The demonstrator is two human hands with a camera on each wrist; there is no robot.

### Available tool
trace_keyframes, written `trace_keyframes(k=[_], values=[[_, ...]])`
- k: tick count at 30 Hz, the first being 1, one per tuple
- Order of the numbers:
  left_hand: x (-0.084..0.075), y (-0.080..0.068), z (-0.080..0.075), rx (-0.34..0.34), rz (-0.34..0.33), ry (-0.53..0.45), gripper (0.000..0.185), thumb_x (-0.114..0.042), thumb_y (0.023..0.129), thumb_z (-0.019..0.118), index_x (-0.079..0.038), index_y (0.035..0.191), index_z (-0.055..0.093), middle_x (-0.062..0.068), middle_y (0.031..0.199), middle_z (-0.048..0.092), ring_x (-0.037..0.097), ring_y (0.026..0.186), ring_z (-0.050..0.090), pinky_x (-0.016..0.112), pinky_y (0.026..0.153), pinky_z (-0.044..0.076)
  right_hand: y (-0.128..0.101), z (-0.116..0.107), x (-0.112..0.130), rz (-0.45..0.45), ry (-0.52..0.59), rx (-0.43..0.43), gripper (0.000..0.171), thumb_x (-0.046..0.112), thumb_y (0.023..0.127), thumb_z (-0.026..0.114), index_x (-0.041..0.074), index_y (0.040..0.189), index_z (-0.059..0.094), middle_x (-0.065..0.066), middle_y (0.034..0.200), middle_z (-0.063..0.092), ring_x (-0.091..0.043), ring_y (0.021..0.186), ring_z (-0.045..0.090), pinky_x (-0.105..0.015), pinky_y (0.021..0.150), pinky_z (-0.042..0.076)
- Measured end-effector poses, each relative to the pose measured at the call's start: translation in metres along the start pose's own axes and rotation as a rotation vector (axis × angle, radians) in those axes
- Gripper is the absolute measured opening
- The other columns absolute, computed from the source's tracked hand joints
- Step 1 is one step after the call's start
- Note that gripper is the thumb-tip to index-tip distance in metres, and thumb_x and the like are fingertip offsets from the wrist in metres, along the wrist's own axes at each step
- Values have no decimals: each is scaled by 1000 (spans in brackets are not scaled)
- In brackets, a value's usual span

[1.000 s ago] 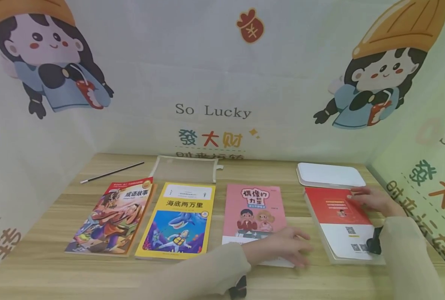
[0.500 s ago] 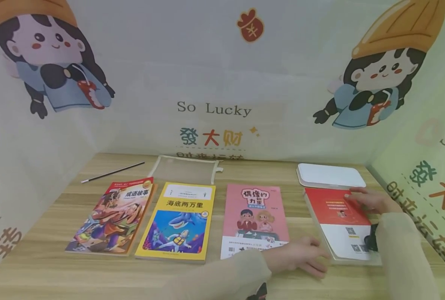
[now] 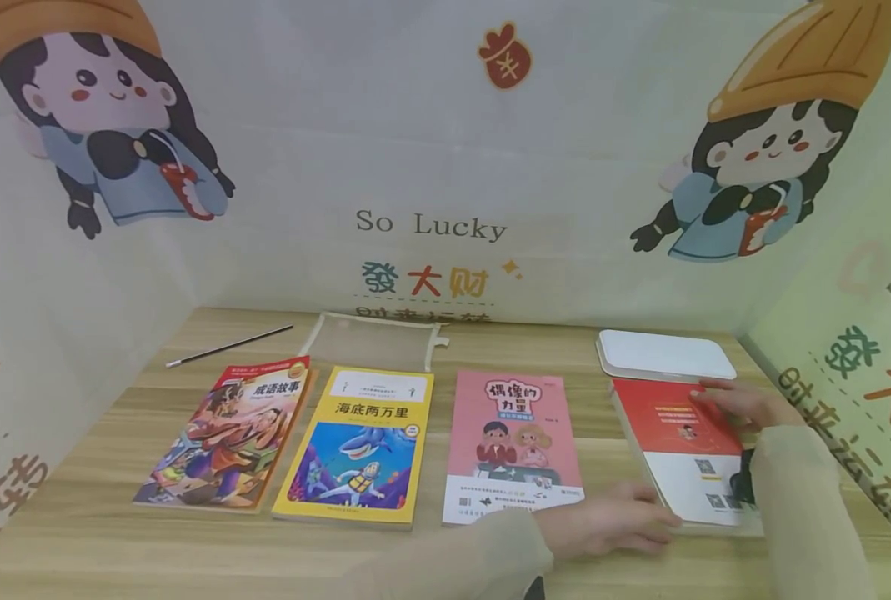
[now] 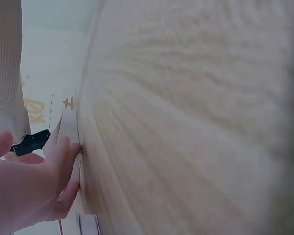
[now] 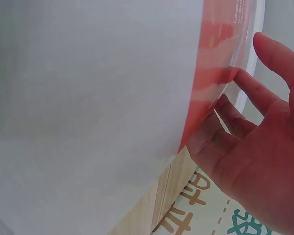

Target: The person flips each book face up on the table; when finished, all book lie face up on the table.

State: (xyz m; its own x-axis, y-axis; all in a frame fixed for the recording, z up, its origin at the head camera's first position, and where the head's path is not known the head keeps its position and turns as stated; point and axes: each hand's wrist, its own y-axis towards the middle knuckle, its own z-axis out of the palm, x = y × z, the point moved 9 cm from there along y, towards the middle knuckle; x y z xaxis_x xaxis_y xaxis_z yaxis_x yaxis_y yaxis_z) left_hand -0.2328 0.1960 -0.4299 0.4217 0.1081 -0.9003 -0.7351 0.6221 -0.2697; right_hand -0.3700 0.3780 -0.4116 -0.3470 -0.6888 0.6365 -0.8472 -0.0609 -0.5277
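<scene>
A red and white book (image 3: pixel 693 467) in a clear cover lies at the right of the table, slightly askew. My left hand (image 3: pixel 613 521) is at its lower left corner, fingers extended towards it. In the left wrist view the fingers of that hand (image 4: pixel 41 181) lie along the book's edge (image 4: pixel 68 125). My right hand (image 3: pixel 753 404) rests at the upper right side of the book. The right wrist view has this hand's (image 5: pixel 269 127) fingertips touching the side of the book (image 5: pixel 103 98), thumb held apart.
A pink book (image 3: pixel 513 442), a yellow book (image 3: pixel 355 450) and a colourful storybook (image 3: pixel 227 442) lie in a row to the left. Behind them are a mesh pouch (image 3: pixel 370 342) and a black pencil (image 3: pixel 231 346). A white case (image 3: pixel 666 354) lies behind the red and white book.
My left hand has moved right, off the pink book and up to the lower left corner of the red and white book. The right hand stays at that book's right side.
</scene>
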Motion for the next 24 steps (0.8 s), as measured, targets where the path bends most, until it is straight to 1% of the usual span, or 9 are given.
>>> trace_keyframes(k=[4,7,9,12,14,16,19,24], values=[[1,-1,3,8,4,36,21,6,81,53,3,101,56,1,76,53,14,72,53,30,78,48,-2,0,0,-14,14,-15,79,39,87,50,-3,137,5,-35,125,21,-46,106,34,-46,79,45],[1,-2,3,-3,-2,59,18,6,81,54,5,98,58,1,75,53,12,70,52,28,77,48,-5,-2,-2,-33,41,-12,76,36,87,51,-3,136,7,-33,122,28,-43,102,39,-42,75,48],[0,-3,2,-12,-4,81,16,5,81,54,6,97,58,2,75,54,14,73,54,28,76,48,-9,-3,-3,-46,55,-6,74,34,87,52,-2,135,8,-31,121,30,-41,102,39,-42,75,48],[-1,-2,-2,-41,-7,99,11,5,81,54,7,92,55,5,76,54,23,80,58,30,76,49,-14,-6,-3,-94,46,1,74,33,87,53,-3,134,8,-29,120,32,-39,101,42,-44,76,48],[-1,-1,-5,-65,-12,109,9,4,82,54,6,90,52,8,77,53,30,84,59,32,76,50,-19,-9,-2,-120,34,0,74,33,86,54,-4,133,10,-28,119,34,-37,100,44,-45,77,47],[-1,0,-7,-83,-18,112,9,4,82,55,4,89,50,9,76,52,34,85,58,33,74,50,-23,-12,0,-148,21,-4,72,33,86,55,-4,131,13,-26,117,37,-35,98,47,-47,79,46],[-1,1,-9,-91,-33,119,9,2,83,55,4,90,49,12,77,54,36,84,59,35,73,50,-28,-18,3,-182,37,-1,64,30,87,54,-3,129,18,-22,114,42,-30,96,49,-48,81,44],[-2,0,-11,-99,-47,107,13,-1,83,56,3,92,47,15,75,58,36,82,60,37,70,51,-36,-23,12,-273,83,48,57,24,90,50,-1,131,19,-15,111,47,-25,94,52,-47,83,43]])
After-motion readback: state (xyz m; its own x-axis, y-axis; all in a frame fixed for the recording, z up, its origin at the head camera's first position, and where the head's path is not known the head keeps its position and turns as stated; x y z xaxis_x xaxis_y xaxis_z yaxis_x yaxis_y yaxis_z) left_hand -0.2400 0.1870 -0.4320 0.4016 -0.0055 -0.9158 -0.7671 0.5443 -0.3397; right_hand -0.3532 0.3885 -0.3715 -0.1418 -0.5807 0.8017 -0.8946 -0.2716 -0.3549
